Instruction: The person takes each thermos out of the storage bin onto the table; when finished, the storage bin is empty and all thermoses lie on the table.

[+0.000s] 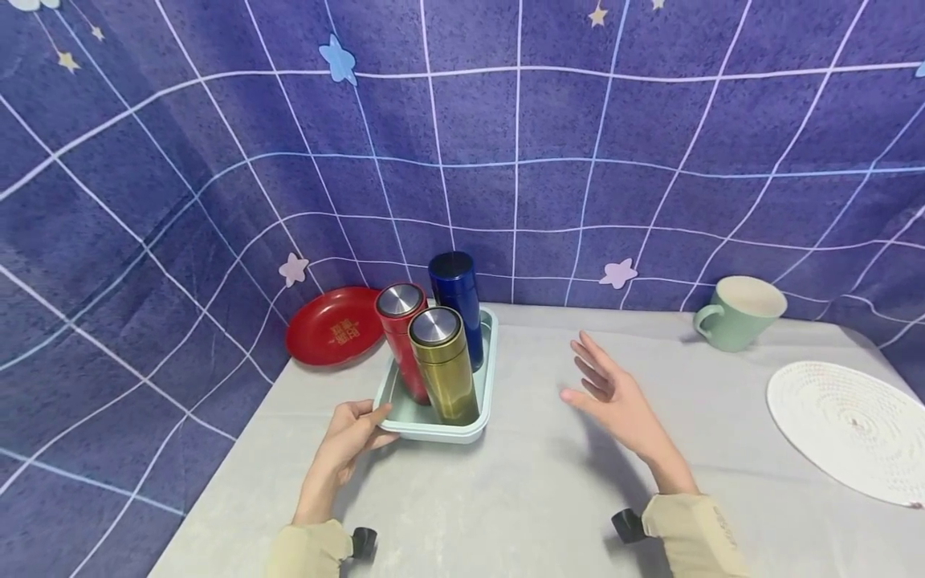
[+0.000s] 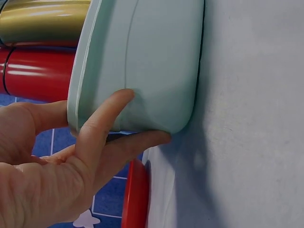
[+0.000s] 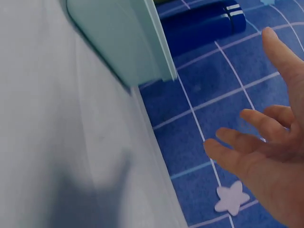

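Observation:
A pale green plastic bin [image 1: 438, 431] stands on the table left of centre. Three thermos bottles stand in it: a red one [image 1: 405, 345], a gold one [image 1: 450, 377] in front and a dark blue one [image 1: 462, 305] at the back. My left hand [image 1: 348, 441] grips the bin's front left corner, thumb over the rim and fingers against the outer wall, as the left wrist view shows. To the right of the bin, my right hand [image 1: 614, 401] hovers over the table with spread, relaxed fingers and nothing in it.
A red plate [image 1: 325, 321] with gold characters lies behind and left of the bin. At the back right is a green mug [image 1: 740, 313], with a round white woven placemat [image 1: 853, 425] in front of it. A blue patterned curtain [image 1: 549, 193] hangs behind the table.

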A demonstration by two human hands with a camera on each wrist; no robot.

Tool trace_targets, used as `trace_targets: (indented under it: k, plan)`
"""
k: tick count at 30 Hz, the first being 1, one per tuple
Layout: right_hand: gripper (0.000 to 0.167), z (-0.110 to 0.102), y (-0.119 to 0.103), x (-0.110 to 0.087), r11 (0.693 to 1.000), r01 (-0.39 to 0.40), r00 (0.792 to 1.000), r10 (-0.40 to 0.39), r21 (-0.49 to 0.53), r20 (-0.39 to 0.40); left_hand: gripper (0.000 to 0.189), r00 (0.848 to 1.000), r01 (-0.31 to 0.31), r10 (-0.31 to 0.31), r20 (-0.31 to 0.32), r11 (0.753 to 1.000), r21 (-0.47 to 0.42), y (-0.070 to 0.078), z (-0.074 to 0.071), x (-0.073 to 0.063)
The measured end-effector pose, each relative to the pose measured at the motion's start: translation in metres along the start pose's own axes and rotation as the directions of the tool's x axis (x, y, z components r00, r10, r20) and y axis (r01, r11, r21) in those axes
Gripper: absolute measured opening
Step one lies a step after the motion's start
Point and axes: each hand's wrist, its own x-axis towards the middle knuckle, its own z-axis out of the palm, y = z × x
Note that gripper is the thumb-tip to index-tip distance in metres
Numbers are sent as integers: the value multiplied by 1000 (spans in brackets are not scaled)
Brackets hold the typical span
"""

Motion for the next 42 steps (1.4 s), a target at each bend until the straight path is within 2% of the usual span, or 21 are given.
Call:
trace_targets:
  k: [5, 14, 25, 31, 42]
  plan:
    - [83, 15, -4, 9, 999, 21, 999, -22, 27, 27, 35, 1000, -2, 2, -11, 1000, -1, 0, 0, -2]
    - [86, 42, -12, 22, 999, 42, 996, -42, 6, 72, 33, 999, -15, 15, -33, 1000, -18, -1, 3, -5]
    - [89, 86, -26, 40, 997, 71, 985, -75, 32, 158, 31, 998, -36, 34, -44, 998, -43, -2, 4, -7]
    - [91, 101, -31, 45, 998, 50, 980, -55, 34, 193, 33, 998, -44, 42, -38, 998, -41, -3, 4, -7]
    - [92, 122, -30, 54, 995, 75, 982, -86, 72, 167, 36, 998, -35, 34, -44, 999, -21, -4, 5, -6]
